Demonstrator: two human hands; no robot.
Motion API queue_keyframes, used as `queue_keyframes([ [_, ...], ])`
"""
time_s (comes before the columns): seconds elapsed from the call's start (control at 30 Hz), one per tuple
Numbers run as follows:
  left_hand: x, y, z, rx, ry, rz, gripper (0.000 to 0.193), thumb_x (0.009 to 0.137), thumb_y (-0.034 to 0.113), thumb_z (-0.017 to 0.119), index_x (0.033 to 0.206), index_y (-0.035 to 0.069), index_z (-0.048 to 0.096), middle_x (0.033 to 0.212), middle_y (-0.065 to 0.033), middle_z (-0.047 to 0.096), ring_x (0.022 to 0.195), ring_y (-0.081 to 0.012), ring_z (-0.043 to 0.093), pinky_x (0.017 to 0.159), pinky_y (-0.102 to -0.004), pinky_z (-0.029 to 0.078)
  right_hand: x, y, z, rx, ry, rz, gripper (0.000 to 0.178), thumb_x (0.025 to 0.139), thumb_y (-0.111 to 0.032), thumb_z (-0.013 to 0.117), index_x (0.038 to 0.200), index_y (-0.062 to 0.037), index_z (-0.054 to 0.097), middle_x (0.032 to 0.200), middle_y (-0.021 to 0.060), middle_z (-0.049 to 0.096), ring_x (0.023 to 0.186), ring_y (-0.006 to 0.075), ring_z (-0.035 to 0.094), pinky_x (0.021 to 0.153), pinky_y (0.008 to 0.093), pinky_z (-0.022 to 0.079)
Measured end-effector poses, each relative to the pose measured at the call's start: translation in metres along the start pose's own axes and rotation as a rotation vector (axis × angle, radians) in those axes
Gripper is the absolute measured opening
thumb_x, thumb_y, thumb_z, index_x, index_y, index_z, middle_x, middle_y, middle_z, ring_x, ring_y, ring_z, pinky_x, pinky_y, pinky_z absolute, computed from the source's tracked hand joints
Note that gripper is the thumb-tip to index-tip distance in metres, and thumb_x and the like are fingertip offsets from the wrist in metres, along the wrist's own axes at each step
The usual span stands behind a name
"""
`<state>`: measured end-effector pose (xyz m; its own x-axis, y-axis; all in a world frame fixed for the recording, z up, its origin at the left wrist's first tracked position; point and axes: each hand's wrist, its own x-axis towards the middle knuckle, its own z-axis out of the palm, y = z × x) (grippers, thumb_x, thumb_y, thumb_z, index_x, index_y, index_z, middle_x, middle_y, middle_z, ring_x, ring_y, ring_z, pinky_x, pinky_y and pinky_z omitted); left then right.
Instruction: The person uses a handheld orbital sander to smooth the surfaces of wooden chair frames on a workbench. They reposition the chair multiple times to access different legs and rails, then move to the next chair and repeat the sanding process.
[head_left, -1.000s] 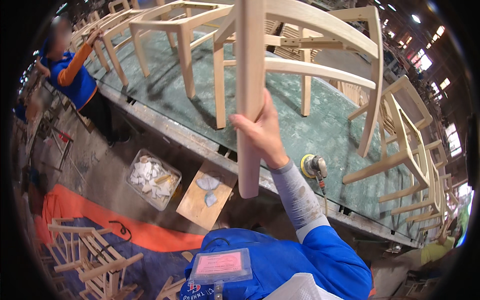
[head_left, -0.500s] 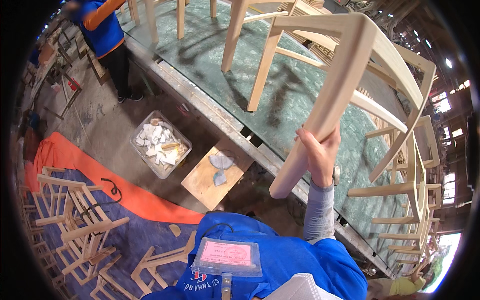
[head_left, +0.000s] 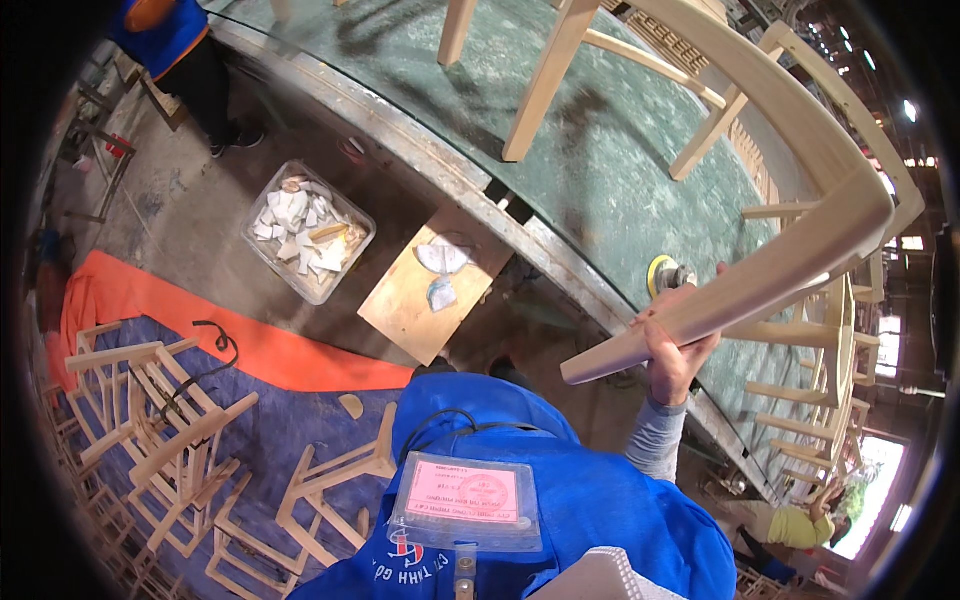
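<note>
My right hand point(head_left: 682, 348) is wrapped round the pale wooden leg of a chair frame point(head_left: 790, 275). The leg slants across the edge of the green-topped table point(head_left: 600, 125), its free end poking out toward me. From its far end a curved rail runs back to the other legs, one of which meets the green top. Just beyond my fingers lies a round sander point(head_left: 668, 276) with a yellow rim, partly hidden by the hand. My left hand is out of view.
Several chair frames point(head_left: 800, 390) line the table's right side. A clear tub point(head_left: 310, 232) of white scraps and a wooden board point(head_left: 420, 300) with grey discs are left of the table. Frame parts point(head_left: 180, 420) lie lower left by an orange sheet point(head_left: 240, 340). A co-worker point(head_left: 180, 60) stands far left.
The held leg has swung from steep to flatter, its far end moving right and down. My right hand has shifted slightly down and right. The sander has come into sight.
</note>
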<state>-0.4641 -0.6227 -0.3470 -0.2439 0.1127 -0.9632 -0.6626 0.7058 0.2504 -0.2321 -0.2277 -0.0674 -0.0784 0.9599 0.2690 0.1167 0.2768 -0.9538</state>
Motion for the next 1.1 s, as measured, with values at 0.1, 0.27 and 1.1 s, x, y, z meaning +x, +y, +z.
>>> queue_keyframes([
  [0.1,0.009,0.011,-0.003,0.046,-0.028,0.016,0.050,0.085,0.015,0.064,0.130,0.001,0.046,0.128,-0.0122,0.052,0.118,-0.0200,0.048,0.099,-0.0317,0.039,-0.005,-0.004,-0.019,0.017,0.009,-0.039,0.093,0.062,-0.001,0.062,0.141,0.0034,0.014,0.073,0.0101,0.053,0.059,0.0203,0.056,0.058,0.0315,0.051],
  [0.27,0.052,0.126,0.017,0.296,-0.164,0.419,0.052,0.084,0.014,0.065,0.130,0.001,0.046,0.128,-0.0125,0.052,0.118,-0.0201,0.048,0.099,-0.0317,0.039,-0.012,-0.015,-0.056,-0.117,0.114,0.044,0.092,0.063,-0.009,0.066,0.140,0.0028,0.018,0.071,0.0087,0.055,0.059,0.0189,0.057,0.065,0.0314,0.051],
  [1.1,-0.090,0.439,0.411,0.223,-0.784,1.161,0.016,0.075,0.015,0.074,0.080,0.006,0.062,0.069,0.0012,0.058,0.056,-0.0078,0.053,0.049,-0.0234,0.040,-0.016,-0.046,-0.158,-0.119,0.423,-0.026,0.066,0.063,-0.027,0.072,0.112,0.0076,0.045,0.066,0.0094,0.053,0.053,0.0155,0.052,0.048,0.0270,0.044],
])
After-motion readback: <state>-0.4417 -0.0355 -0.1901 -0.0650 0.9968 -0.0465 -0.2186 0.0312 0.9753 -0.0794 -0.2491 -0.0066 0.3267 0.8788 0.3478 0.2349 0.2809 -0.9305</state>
